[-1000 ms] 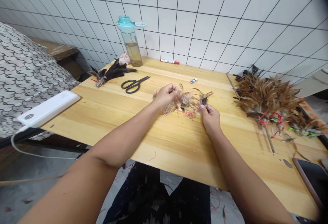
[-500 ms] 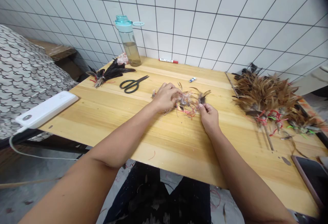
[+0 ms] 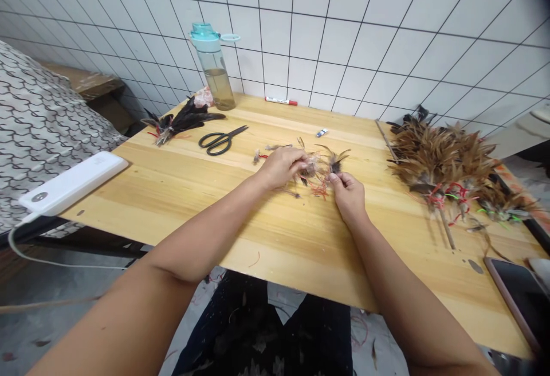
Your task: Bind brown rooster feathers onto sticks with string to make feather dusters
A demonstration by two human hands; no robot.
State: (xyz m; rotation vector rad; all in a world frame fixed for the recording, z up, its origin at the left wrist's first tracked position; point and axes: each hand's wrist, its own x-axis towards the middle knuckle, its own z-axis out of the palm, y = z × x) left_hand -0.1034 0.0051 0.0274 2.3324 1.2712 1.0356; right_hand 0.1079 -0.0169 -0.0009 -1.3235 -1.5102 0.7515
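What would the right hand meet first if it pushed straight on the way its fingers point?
The loose feathers it pinches, directly ahead of the right hand. Beyond them, probably the small blue-white item, though depth is unclear.

the table (image 3: 275, 232) was pale yellow wood with streaky grain. the wall (image 3: 344, 32) was white tile with a black grid. the tangle (image 3: 318, 169) was brown and dark feather mixed with red and orange thread. the bottle (image 3: 215, 66) had a teal lid and amber liquid. the scissors (image 3: 220, 140) were black. the marker (image 3: 281, 101) was white with a red cap. the bunch (image 3: 442, 155) was rusty brown with red and green ties. the cloth (image 3: 38, 112) was grey with dark wavy lines. the power bank (image 3: 71, 184) was white.
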